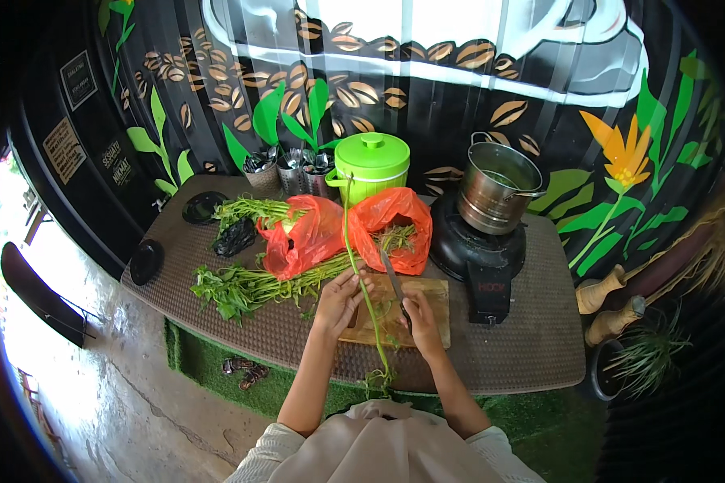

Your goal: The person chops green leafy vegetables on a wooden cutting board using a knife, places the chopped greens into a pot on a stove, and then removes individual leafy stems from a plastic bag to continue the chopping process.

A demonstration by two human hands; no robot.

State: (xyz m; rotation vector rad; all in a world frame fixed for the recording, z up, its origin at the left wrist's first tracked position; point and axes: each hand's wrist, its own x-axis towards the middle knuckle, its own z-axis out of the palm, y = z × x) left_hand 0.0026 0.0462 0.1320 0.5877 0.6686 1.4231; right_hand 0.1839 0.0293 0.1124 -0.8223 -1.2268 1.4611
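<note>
A long green vegetable stalk with small leaves at its lower end is pinched in my left hand. It stands nearly upright in view, reaching from the green container down past the table's front edge. My right hand is closed round the dark handle of a knife, its blade pointing away from me beside the stalk. Under both hands lies a wooden cutting board. To the left a bunch of leafy green stalks rests on the table. Behind the board, an open red plastic bag holds greenish plant pieces.
A second red bag with greens lies left. Behind are a lidded green container and metal cutlery holders. At right, a metal pot sits on a black stove. Black lids lie on the woven table.
</note>
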